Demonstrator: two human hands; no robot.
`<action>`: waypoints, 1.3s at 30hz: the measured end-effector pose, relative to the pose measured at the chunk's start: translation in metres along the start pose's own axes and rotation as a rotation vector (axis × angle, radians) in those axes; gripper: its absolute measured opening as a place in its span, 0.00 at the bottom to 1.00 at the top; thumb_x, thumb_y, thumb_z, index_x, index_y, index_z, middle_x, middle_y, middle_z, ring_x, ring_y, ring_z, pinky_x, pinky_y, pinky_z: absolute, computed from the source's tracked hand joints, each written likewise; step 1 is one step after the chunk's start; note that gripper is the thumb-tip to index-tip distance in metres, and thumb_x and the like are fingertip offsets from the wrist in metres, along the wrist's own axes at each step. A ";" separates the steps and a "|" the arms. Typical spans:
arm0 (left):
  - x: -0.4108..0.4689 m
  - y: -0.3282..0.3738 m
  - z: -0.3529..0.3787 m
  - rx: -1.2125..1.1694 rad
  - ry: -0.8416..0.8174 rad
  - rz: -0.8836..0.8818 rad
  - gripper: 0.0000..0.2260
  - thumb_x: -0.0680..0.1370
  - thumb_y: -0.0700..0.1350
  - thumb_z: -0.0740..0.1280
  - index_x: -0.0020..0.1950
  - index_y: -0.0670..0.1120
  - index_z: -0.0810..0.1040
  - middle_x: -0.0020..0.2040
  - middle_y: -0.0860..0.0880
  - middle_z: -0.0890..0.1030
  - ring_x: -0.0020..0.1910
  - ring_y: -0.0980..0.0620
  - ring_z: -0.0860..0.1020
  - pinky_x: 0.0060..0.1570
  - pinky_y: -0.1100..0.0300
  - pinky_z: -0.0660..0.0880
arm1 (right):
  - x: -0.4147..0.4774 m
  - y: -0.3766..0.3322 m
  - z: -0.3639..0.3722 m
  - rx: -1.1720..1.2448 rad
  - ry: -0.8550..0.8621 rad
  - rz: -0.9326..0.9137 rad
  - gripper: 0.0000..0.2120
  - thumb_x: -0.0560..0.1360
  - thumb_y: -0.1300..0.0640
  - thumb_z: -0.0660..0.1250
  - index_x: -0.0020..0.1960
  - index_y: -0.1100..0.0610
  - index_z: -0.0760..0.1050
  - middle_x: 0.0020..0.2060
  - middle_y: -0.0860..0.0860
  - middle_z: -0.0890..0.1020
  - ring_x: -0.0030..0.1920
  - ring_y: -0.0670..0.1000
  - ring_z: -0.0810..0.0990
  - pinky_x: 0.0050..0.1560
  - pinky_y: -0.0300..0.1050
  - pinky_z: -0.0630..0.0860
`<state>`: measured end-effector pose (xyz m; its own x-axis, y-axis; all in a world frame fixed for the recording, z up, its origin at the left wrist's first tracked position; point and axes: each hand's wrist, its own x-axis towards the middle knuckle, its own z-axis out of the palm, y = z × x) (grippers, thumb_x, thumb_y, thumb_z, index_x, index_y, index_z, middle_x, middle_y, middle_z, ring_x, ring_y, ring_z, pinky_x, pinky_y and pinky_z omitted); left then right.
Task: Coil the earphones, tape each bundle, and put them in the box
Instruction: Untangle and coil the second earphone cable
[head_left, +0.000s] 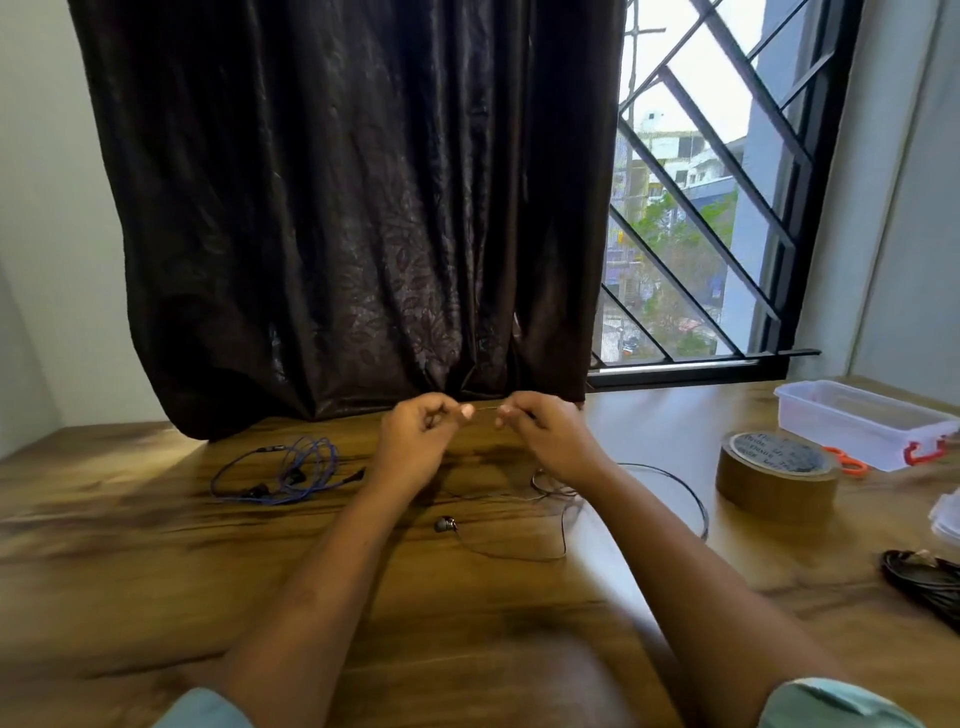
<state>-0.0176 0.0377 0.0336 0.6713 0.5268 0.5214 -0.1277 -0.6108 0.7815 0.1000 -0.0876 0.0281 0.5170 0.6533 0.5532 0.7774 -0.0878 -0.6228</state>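
Observation:
Both hands are raised above the middle of the wooden table. My left hand (415, 441) and my right hand (545, 436) each pinch the thin cable of the black earphones (563, 540), a short stretch taut between them. The rest of that cable trails loose on the table under my right wrist, with one earbud (445, 525) lying near my left forearm. A blue earphone set (291, 470) lies tangled to the left. The brown tape roll (779, 473) stands to the right. Beyond it is the clear plastic box (862, 421) with red clips.
Orange-handled scissors (849, 460) lie between the tape and the box. A coiled black cable bundle (930, 582) sits at the right edge, with clear plastic (948, 514) above it. A dark curtain (337, 208) hangs onto the table's back edge beside a barred window.

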 end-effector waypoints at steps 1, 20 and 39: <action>0.000 0.001 -0.001 -0.032 -0.036 -0.025 0.09 0.77 0.48 0.66 0.38 0.47 0.79 0.27 0.53 0.70 0.27 0.58 0.67 0.29 0.65 0.62 | 0.001 0.004 -0.006 0.008 0.079 0.012 0.11 0.80 0.56 0.61 0.39 0.49 0.76 0.35 0.45 0.78 0.36 0.43 0.74 0.35 0.33 0.67; 0.007 -0.005 -0.003 -0.456 0.138 -0.207 0.11 0.81 0.38 0.58 0.61 0.45 0.74 0.55 0.50 0.81 0.53 0.60 0.76 0.53 0.66 0.70 | -0.015 -0.037 0.030 -0.512 -0.316 -0.142 0.13 0.80 0.46 0.57 0.53 0.49 0.78 0.44 0.50 0.81 0.45 0.53 0.78 0.38 0.42 0.66; -0.014 0.036 0.012 -0.818 -0.472 -0.357 0.16 0.82 0.38 0.52 0.66 0.44 0.72 0.29 0.50 0.70 0.24 0.57 0.69 0.56 0.51 0.76 | -0.008 0.011 -0.010 -0.377 0.124 0.207 0.11 0.80 0.50 0.59 0.55 0.50 0.78 0.50 0.54 0.82 0.50 0.58 0.79 0.41 0.44 0.69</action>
<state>-0.0223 0.0013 0.0502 0.9657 0.2037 0.1610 -0.2060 0.2234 0.9527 0.1079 -0.1014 0.0220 0.6967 0.5000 0.5144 0.7173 -0.4900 -0.4953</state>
